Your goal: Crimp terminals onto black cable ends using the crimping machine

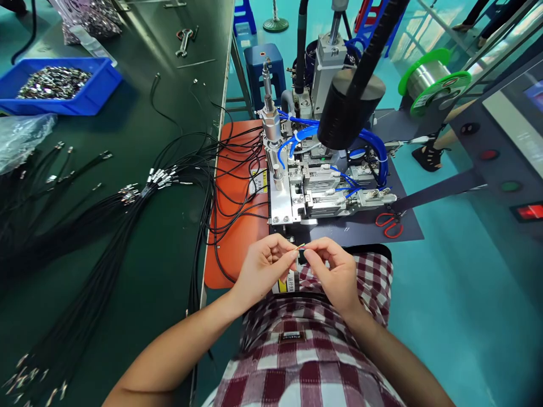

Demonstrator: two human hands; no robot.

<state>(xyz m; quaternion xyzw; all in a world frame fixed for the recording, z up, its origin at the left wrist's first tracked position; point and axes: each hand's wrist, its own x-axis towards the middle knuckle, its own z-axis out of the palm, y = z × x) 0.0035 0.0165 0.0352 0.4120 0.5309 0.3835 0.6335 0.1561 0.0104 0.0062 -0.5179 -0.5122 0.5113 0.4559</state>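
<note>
Close in front of my lap, my left hand (267, 263) and my right hand (335, 271) pinch with thumb and forefinger, their tips almost meeting. Between them show the thin coloured wires (301, 247) of a cable end; how each wire runs inside the fingers is too small to tell. Just beyond the hands stands a metal bench machine (318, 198) with blue air tubes. Black cables (231, 209) lie across the orange board (237, 254) at its left, near my left hand.
The dark green table (156, 316) at left carries bundled cables (106, 260), a blue bin (97, 85) of small metal parts and a wrench (184, 42). Red-handled scissors (389, 224), a green wire spool (432, 79) and a control panel (504, 147) are at right. Another person's foot (427, 155) shows beyond.
</note>
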